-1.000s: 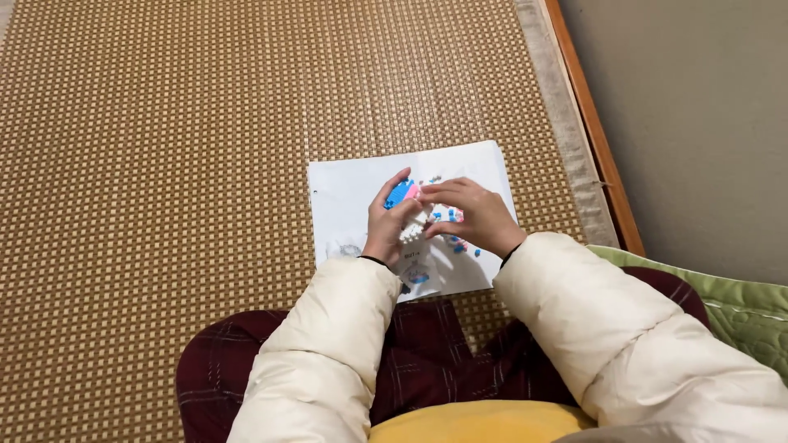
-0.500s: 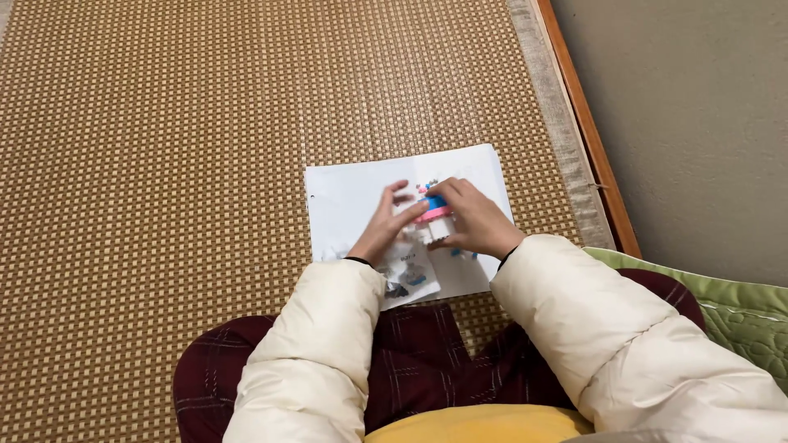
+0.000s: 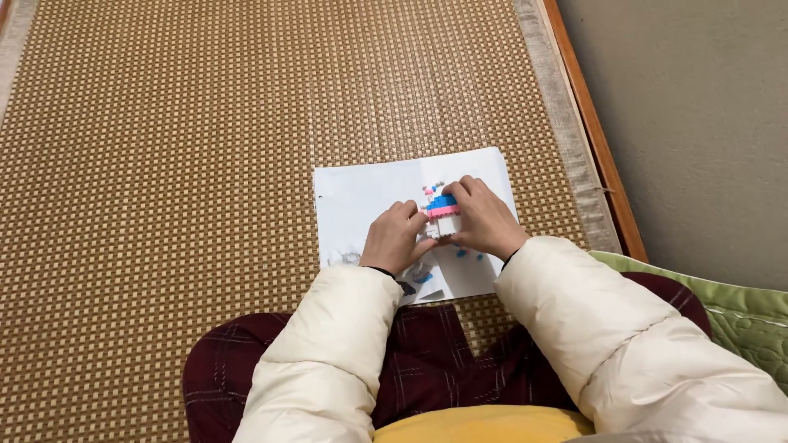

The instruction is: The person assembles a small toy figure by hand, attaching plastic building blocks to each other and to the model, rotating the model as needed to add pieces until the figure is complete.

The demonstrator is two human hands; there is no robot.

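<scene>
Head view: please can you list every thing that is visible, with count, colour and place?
mat: one, brown woven, covers the floor
paper: one, white sheet, on the mat in front of the knees
brick model: one, blue, pink and white, over the paper, between both hands
loose bricks: a few, blue, on the paper near the hands
wooden edge: one, orange-brown, along the mat at the right
wall: grey, right
quilt: one, green, lower right
left hand: fingers on the model
right hand: fingers on the model
sleeves: two, cream, padded
trousers: dark red, checked
</scene>
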